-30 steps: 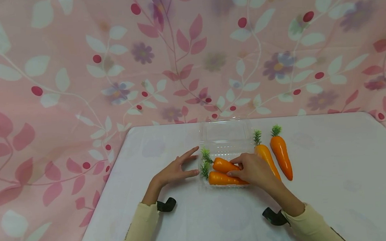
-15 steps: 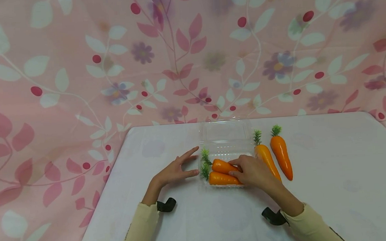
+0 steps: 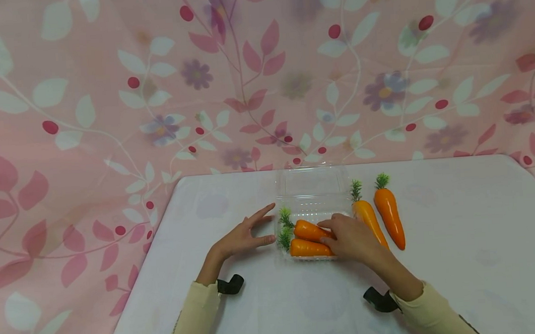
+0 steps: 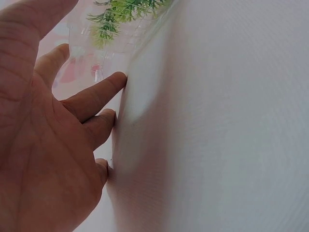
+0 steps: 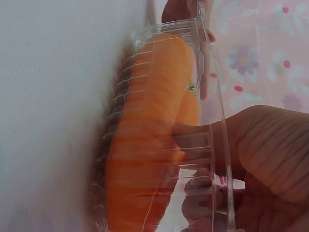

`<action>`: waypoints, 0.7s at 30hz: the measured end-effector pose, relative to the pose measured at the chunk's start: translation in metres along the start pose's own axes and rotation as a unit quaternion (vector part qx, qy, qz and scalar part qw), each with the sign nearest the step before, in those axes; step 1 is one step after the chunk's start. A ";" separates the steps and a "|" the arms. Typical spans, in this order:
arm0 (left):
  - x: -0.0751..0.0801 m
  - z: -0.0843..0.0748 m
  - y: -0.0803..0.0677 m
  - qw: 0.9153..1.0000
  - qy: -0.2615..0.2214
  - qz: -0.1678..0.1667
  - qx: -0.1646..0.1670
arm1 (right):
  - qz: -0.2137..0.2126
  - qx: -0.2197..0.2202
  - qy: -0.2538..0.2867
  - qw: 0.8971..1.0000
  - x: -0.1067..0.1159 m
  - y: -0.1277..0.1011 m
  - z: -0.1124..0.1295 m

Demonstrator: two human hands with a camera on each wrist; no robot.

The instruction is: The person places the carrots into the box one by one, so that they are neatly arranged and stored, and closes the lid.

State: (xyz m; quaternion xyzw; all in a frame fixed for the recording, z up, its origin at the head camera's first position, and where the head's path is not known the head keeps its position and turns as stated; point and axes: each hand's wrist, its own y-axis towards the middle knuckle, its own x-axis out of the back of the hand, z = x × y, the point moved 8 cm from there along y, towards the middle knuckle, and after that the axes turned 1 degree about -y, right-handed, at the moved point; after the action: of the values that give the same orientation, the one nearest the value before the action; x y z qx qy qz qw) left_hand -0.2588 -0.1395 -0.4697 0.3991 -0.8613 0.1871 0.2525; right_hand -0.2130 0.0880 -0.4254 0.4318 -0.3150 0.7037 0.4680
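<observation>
Two orange carrots with green tops lie side by side in a clear plastic clamshell box [image 3: 316,205], its lid raised at the back. My right hand [image 3: 354,237] reaches in over the right side and pinches the narrow end of the rear carrot [image 3: 310,230]. In front of it lies the other carrot [image 3: 309,247], its tip hidden behind my hand. Through the clear wall in the right wrist view, my thumb [image 5: 193,135] presses among the carrots. My left hand [image 3: 243,237] is spread by the box's left side, its fingertips close to the green tops [image 4: 120,19].
Right of the box, a lighter orange carrot [image 3: 370,221] lies partly behind my right hand. A darker carrot [image 3: 390,218] lies beyond it. All rest on a white-covered table [image 3: 472,257], with a pink floral cloth [image 3: 290,75] hanging behind.
My right hand has shifted slightly lower over the carrots, and the front carrot's tip has become hidden. The rear carrot has settled a little. The left hand stays in place.
</observation>
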 end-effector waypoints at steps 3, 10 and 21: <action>0.000 0.001 0.000 1.000 0.003 0.001 0.004 | 0.003 -0.009 0.018 1.000 0.003 0.000 -0.001; 0.000 0.001 0.000 1.000 0.002 0.001 0.000 | -0.006 -0.023 0.065 0.998 0.011 0.000 -0.006; 0.000 0.000 -0.001 1.000 0.003 -0.001 -0.005 | -0.053 -0.013 0.108 0.993 0.029 -0.005 -0.018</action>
State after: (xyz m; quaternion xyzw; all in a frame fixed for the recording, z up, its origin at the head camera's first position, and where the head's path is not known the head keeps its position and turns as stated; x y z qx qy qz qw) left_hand -0.2580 -0.1396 -0.4694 0.3984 -0.8609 0.1836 0.2579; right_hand -0.2198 0.1163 -0.4071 0.3631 -0.2486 0.7165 0.5413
